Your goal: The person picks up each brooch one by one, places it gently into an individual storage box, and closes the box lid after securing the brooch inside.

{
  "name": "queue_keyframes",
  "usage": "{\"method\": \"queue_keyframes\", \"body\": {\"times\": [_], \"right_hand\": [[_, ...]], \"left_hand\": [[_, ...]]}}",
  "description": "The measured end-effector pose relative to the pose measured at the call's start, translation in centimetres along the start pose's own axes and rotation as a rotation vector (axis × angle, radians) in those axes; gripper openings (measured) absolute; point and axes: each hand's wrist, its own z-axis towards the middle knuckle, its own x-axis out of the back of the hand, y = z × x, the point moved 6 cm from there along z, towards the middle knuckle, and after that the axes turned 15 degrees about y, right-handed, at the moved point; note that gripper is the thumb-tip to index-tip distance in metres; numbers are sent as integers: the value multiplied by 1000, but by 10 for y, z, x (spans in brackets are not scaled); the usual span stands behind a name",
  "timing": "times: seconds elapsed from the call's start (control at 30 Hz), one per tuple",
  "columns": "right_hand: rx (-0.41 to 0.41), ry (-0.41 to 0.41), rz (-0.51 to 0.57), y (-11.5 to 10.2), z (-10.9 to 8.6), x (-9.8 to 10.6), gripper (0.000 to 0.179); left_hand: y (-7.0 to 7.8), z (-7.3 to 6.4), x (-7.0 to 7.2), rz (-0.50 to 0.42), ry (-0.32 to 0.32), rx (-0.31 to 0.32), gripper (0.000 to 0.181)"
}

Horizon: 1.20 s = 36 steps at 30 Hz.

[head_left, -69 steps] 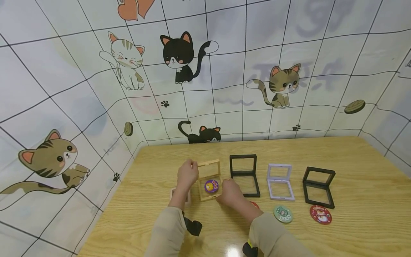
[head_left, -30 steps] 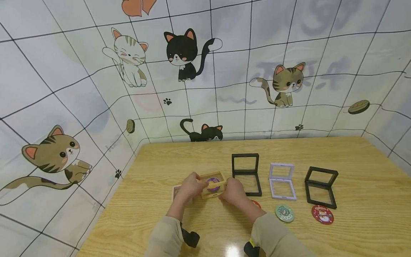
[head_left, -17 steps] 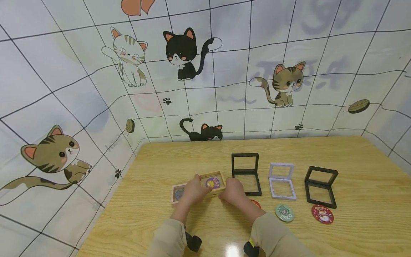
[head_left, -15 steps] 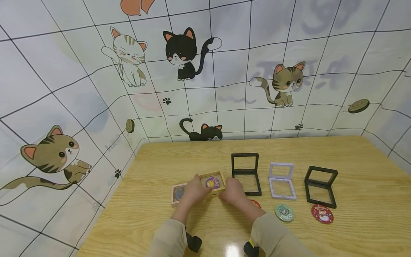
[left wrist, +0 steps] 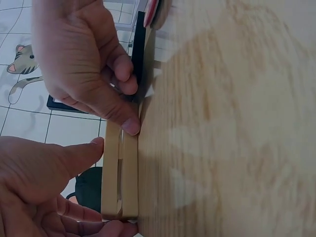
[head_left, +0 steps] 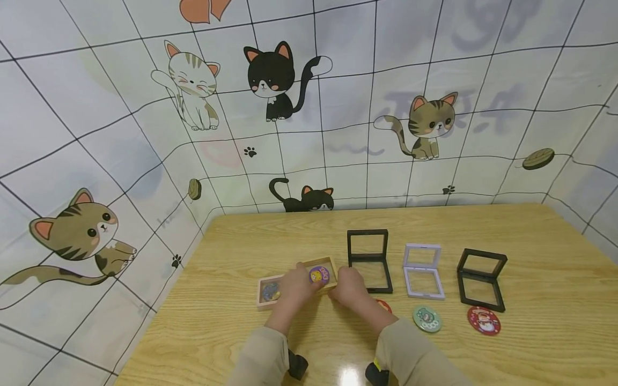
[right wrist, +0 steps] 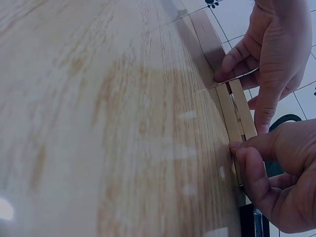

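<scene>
A light-wood-coloured square display frame [head_left: 331, 261] lies on the table with its lid folded down. Through its window shows a round purple badge [head_left: 318, 274] with a yellow figure. My left hand [head_left: 298, 286] grips the frame's left side, thumb over the top and fingers at the edge. From the other side, my right hand [head_left: 351, 288] pinches the near right corner, its thumb low on the lower half in the left wrist view. A narrow slot runs between the two halves [left wrist: 129, 173] there. Left of my left hand, a pinkish frame [head_left: 261, 300] holds a bluish round piece, partly covered.
To the right stand a black frame [head_left: 367, 232], a lilac frame [head_left: 422, 295] and another black frame [head_left: 480, 277], lids raised. In front lie a green badge [head_left: 427, 319], a red badge [head_left: 484, 320] and another red badge [head_left: 384, 306] partly behind my right forearm. A cat-printed cloth [head_left: 338, 118] backs the table.
The wood-coloured frame's lid has come down from upright onto its base. My left hand has moved from the raised lid down and right onto the frame. My right hand stays at its side.
</scene>
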Motion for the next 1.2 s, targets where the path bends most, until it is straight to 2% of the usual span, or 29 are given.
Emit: {"method": "queue_keyframes", "body": {"times": [0.2,0.4,0.67,1.0,1.07,1.2], "right_hand": [[26,27,-39,0,3,0,23],[35,17,-50,-3,2,0,22],[50,31,-65,-2,0,1,20],[51,20,-36,-3,-3,-1,21],[48,14,-22,-3,-3,0,21],[30,7,-1,-4,-5,4,16]], "left_hand": [[1,0,0,-11,59,-1,63],[2,-1,1,0,96,-8,60],[3,-4,1,-8,81,13,60],[1,-6,1,-46,79,3,59],[2,-5,2,-24,76,-2,60],[7,-4,4,76,67,-47,58]]}}
